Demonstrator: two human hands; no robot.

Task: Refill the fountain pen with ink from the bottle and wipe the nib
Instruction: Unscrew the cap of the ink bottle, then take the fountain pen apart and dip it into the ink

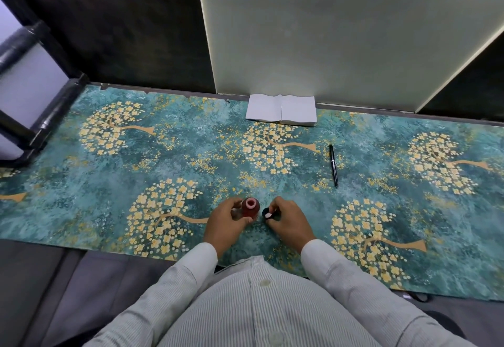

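Observation:
A small dark red ink bottle (pixel 250 208) stands uncapped on the teal flowered table cover, its pinkish mouth showing. My left hand (pixel 228 224) grips the bottle from its left side. Just to the right, my right hand (pixel 289 224) holds the black bottle cap (pixel 268 213) low over the cover, its pale inner side turned up. The black fountain pen (pixel 333 165) lies capped on the cover, far to the right and behind my right hand. A stack of white tissues (pixel 282 112) lies at the back edge of the table.
The table cover (pixel 136 161) spreads wide to the left and right of my hands. A pale upright panel (pixel 341 33) rises behind the tissues. A dark metal frame (pixel 46 117) stands at the far left. The cover's near edge runs just in front of my body.

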